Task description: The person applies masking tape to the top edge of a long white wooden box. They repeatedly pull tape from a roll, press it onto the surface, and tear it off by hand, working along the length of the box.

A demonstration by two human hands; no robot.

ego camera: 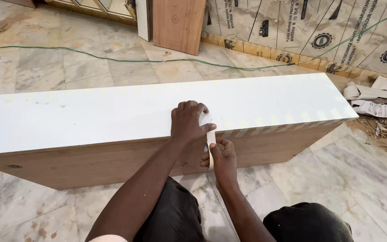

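I am taping the front edge of the white panel, which tops a long wooden box on the marble floor; short tape strips already line the edge to the right of my hands, while the edge to the left looks bare. My left hand lies palm down on the panel near the edge, fingers bent, pressing the end of a fresh strip flat; it grips nothing. My right hand sits just below, in front of the box's wooden face, closed around a tape roll, with the strip running up from it over the edge to my left hand. As I judge it, this strip is stuck on top but not yet pressed down the face, so the next move calls for holding the top end firm, pulling the tape taut, tearing it cleanly and rubbing it down. A green cable crosses the floor behind the box, with boards leaning beyond it and paper scraps at the right.
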